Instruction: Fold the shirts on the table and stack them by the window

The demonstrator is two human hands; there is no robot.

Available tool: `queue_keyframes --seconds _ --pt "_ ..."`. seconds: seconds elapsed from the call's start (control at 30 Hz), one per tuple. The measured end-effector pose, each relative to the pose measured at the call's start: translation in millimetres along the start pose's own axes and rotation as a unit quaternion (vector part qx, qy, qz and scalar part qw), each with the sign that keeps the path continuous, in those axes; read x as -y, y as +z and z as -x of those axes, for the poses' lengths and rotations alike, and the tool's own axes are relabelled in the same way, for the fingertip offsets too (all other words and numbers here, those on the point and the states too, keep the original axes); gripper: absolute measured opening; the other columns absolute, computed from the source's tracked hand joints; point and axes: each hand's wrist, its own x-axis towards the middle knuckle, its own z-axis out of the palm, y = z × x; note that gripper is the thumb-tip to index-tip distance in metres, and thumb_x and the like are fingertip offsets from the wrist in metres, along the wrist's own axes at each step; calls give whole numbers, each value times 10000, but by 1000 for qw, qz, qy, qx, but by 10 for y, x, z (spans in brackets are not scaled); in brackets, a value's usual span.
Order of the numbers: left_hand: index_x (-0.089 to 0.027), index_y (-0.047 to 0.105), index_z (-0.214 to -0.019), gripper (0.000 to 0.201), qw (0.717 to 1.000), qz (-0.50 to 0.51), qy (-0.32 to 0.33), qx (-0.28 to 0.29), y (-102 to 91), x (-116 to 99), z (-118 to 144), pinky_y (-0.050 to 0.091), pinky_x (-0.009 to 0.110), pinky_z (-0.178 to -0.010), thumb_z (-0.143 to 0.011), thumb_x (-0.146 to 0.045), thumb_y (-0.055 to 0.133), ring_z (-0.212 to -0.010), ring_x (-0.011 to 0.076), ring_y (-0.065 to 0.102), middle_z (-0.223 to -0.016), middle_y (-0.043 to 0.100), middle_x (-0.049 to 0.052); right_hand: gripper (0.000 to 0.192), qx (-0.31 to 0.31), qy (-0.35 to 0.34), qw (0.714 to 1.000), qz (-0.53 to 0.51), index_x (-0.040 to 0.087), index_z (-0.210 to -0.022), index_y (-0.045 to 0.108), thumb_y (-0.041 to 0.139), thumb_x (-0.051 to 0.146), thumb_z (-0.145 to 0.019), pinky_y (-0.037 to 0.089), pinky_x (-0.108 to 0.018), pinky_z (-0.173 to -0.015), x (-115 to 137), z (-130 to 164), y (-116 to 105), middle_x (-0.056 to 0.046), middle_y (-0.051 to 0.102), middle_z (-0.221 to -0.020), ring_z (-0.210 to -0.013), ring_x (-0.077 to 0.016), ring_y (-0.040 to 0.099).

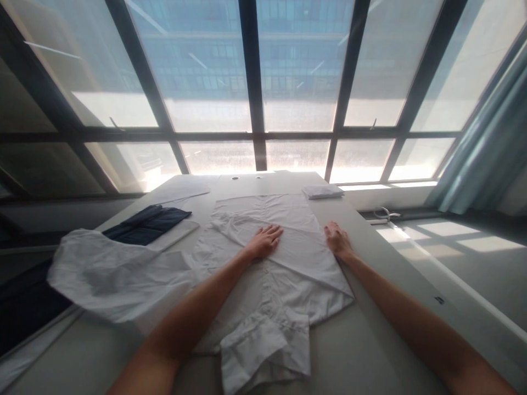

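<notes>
Shirt point(272, 263): white, spread on table point(370, 351), my left hand point(264, 241) flat on its middle, right hand point(336, 239) flat at its edge, neither gripping; sliding palms could drag fresh creases, I judge.

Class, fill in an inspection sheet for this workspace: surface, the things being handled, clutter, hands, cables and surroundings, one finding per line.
Surface: pale table, lit from the windows.
Things handled: white shirt spread flat in the middle, its right side folded in.
Clutter: second white garment draped over the left edge; dark blue garment behind it; folded white cloth at the far end.
Hands: left hand flat on the shirt, fingers spread; right hand pressing the shirt's right edge; neither grips anything.
Cables: nothing seen.
Surroundings: large windows with dark frames, curtain on the right.
</notes>
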Motion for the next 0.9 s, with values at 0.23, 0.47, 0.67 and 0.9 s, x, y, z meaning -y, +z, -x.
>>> queue_keyframes --seconds 0.23,0.47,0.67,0.9 --pt "-283 351 -1611 556 1000 0 4 7 13 10 -4 142 577 -1252 -1062 -355 311 -1581 284 157 -1704 243 43 592 33 -310 950 10 214 -1579 415 445 334 -1001 77 -552 -1256 247 227 -18 -103 326 -1666 -1572 -227 187" --pt "-302 332 -1616 555 999 2 17 30 -15 69 -13 129 582 -1252 -1071 -400 301 -1586 281 137 -1711 215 39 581 95 -173 975 98 141 -1578 409 400 363 -1041 139 -582 -1241 356 391 13 -166 319 -1658 -1554 -289 244" --pt "-301 342 -1612 563 1000 12 17 21 -24 99 -6 120 569 -1256 -1073 -455 293 -1586 266 138 -1708 230 30 570 72 -149 983 82 149 -1575 417 414 320 -1032 226 -569 -1227 338 412 51 -180 382 -1627 -1527 -294 312" --pt "-322 346 -1608 553 1000 21 9 13 0 73 -28 110 546 -1260 -1069 -446 321 -1585 253 149 -1706 237 32 567 61 -146 985 73 141 -1559 444 437 313 -1018 259 -545 -1223 324 402 61 -195 413 -1606 -1514 -289 342"
